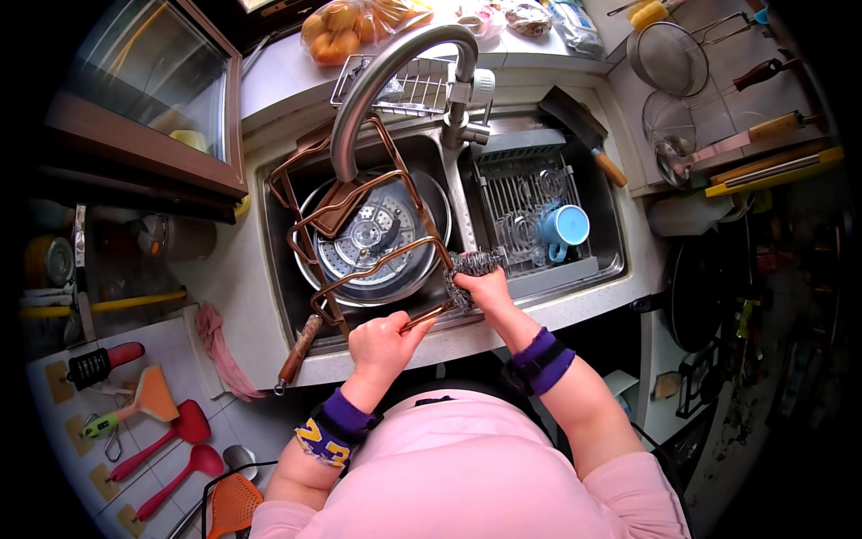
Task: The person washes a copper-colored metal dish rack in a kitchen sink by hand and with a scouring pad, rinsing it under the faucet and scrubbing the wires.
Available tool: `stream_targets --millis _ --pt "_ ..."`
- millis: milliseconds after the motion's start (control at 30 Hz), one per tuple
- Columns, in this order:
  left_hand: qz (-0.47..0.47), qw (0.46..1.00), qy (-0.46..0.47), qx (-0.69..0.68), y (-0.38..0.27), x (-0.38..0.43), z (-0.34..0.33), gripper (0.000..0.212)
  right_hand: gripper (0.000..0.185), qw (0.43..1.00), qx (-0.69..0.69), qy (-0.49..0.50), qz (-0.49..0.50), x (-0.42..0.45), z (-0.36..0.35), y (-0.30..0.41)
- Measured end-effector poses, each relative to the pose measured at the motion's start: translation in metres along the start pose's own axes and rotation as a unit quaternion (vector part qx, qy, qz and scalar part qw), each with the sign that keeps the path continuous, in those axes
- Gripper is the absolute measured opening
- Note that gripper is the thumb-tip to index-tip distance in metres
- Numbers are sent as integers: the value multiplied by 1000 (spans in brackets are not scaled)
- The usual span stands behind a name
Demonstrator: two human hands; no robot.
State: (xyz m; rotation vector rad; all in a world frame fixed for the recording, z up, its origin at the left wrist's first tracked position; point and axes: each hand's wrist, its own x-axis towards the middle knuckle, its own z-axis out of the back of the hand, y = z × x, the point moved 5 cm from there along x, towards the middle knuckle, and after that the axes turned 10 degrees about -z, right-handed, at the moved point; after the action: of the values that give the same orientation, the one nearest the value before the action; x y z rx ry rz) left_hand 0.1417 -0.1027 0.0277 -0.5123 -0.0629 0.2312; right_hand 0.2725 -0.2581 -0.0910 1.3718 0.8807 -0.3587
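My left hand [382, 343] is closed around the near end of a copper-coloured metal wire rack [360, 273]. The rack lies tilted over the left sink basin [277, 269]. In my right hand [486, 291] is a steel wool scourer [465, 269], pressed against the rack's near right corner. Under the rack sits a round metal pan [441, 202] with a perforated steamer plate [397, 252] in it. A curved steel faucet [360, 101] arches above the rack; I cannot tell whether water runs from it.
In the right basin, a grey dish rack [559, 273] holds glasses and a light blue mug [569, 226]. A cleaver [576, 118] lies on the right rim. A wooden-handled tool [300, 354] leans over the front left edge. An open window [155, 87] juts in at left.
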Motion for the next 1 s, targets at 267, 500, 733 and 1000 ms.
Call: stream_targets --millis 267,500,733,1000 --pt "10 1000 7 -8 0 1 0 46 33 999 40 -2 -6 -25 6 -30" --pt "21 1000 9 -21 -6 4 -2 48 29 999 11 -24 42 -22 6 -24" --pt "18 998 43 -34 -5 7 -5 47 27 1000 -8 -20 6 -7 10 -10" --pt "8 998 48 -33 -1 3 0 46 39 999 8 32 15 -10 15 -23"
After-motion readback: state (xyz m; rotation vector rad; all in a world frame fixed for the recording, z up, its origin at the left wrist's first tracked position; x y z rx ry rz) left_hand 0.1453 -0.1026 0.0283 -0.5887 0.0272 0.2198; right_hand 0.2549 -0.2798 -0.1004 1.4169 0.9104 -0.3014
